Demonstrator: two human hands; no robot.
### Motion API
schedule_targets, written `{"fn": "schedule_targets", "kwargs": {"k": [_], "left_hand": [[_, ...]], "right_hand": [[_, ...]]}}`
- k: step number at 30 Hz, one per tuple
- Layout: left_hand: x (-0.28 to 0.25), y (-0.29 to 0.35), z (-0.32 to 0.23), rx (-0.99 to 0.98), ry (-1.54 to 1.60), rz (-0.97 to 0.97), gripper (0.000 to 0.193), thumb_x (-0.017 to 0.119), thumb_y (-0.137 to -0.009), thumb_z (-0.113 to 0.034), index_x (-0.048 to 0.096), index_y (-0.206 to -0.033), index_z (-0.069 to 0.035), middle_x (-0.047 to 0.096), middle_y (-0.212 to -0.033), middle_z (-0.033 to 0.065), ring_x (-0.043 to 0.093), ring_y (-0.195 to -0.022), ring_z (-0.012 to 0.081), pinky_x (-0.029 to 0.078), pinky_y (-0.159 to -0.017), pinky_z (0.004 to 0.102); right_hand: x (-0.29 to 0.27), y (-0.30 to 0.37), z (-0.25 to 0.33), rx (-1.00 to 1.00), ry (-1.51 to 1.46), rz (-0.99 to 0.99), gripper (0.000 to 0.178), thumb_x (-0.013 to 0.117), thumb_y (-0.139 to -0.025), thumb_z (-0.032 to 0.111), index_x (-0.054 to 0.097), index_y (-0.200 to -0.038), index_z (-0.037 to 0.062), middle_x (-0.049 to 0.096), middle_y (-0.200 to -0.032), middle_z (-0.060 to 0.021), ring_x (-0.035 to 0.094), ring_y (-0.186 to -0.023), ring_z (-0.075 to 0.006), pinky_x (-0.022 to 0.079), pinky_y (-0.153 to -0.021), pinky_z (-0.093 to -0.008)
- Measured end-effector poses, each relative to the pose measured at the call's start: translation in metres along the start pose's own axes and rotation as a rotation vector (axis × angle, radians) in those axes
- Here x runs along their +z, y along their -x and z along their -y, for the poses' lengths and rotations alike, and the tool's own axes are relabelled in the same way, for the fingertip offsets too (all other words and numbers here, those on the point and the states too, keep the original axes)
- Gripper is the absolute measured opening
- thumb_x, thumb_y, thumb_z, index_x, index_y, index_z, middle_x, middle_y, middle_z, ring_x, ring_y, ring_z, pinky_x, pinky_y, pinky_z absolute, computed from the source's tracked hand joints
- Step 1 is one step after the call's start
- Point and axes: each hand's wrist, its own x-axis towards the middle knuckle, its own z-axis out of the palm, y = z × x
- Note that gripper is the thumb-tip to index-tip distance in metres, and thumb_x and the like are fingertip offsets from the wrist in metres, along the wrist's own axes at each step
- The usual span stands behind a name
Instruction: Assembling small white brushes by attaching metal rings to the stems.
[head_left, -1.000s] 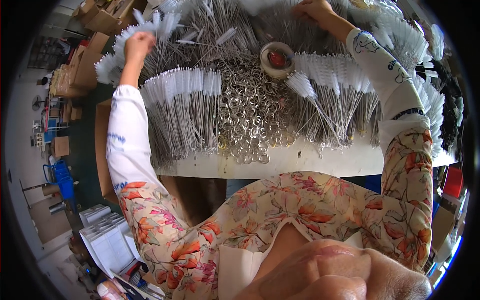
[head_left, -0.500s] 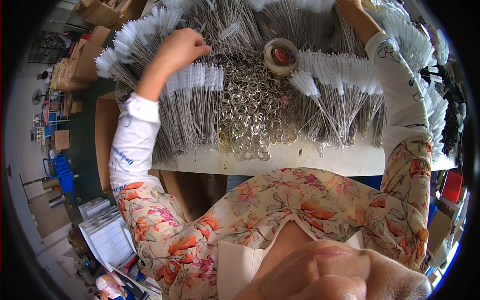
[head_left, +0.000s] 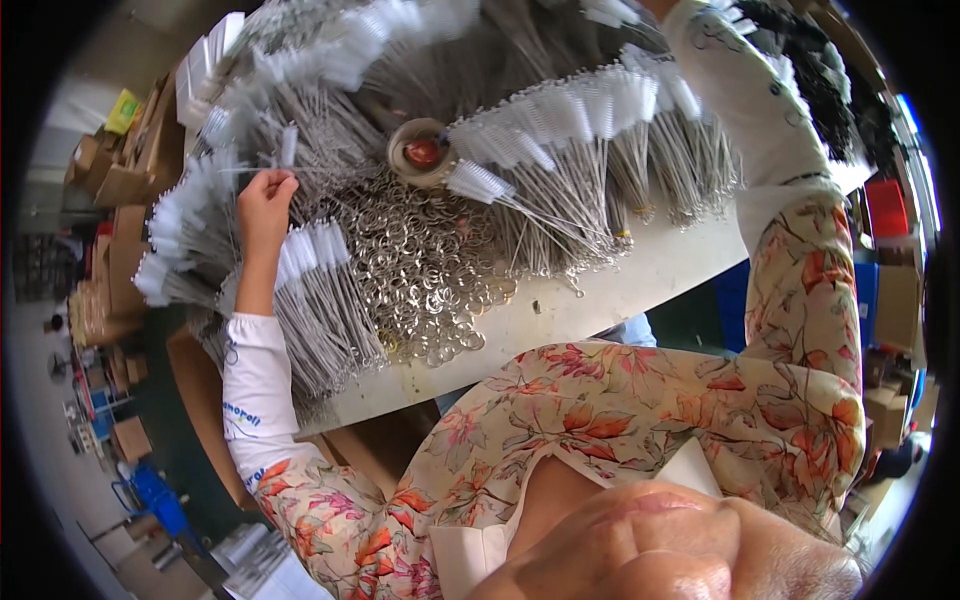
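My left hand (head_left: 265, 205) is at the left of the table, its thumb and fingers pinched together. It hovers just above the near bundle of thin wire brushes (head_left: 312, 250) with white bristle heads. Whatever the fingertips hold, if anything, is too small to make out. Beside the hand lies a heap of metal split rings (head_left: 420, 260). My right arm, in a white sleeve cover (head_left: 745, 95), stretches over the right-hand brushes (head_left: 560, 120) to the far edge of the picture. Only a bit of wrist shows there; the hand itself is cut off.
A round pale container (head_left: 398, 150) with something red inside stands behind the rings. More brushes are piled along the back and left of the white table (head_left: 640, 270). An open cardboard box (head_left: 205, 400) sits below the table's left end. Black bristled items (head_left: 815, 100) lie far right.
The whole view has turned, so the table now slants. My left hand has shifted left relative to the rings. My right hand has slipped out past the upper edge.
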Motion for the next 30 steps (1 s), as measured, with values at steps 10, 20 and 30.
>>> {"fn": "schedule_targets", "kwargs": {"k": [10,20,30], "left_hand": [[-0.002,-0.010,-0.018,-0.229,0.955,0.173,0.026,0.048,-0.091,-0.011,0.060,-0.106,0.006,0.056,-0.085,0.0000,0.039,-0.067,0.0044,0.034,-0.058,0.0175],[-0.026,-0.033,-0.024,0.004,0.916,-0.321,0.023,0.052,-0.094,-0.021,0.059,-0.102,-0.001,0.061,-0.096,0.0040,0.052,-0.078,0.0072,0.043,-0.070,0.0219],[-0.057,0.026,-0.127,0.128,0.847,-0.219,0.036,0.043,-0.097,-0.027,0.053,-0.111,0.005,0.050,-0.072,0.0015,0.043,-0.058,0.0077,0.044,-0.060,0.0234]], "right_hand": [[0.049,0.003,-0.060,0.209,0.120,0.173,0.018,0.069,-0.069,0.022,0.068,-0.073,0.0043,0.063,-0.061,-0.0068,0.059,-0.050,-0.0153,0.049,-0.045,-0.0290],[0.045,-0.019,-0.077,0.327,0.123,0.112,0.019,0.074,-0.064,0.020,0.069,-0.075,0.0052,0.066,-0.066,-0.0066,0.062,-0.053,-0.0173,0.052,-0.049,-0.0320],[-0.030,0.001,0.026,0.089,-0.197,-0.308,0.017,0.065,-0.074,0.017,0.065,-0.077,0.0005,0.061,-0.065,-0.0067,0.059,-0.054,-0.0140,0.050,-0.047,-0.0284]]}}
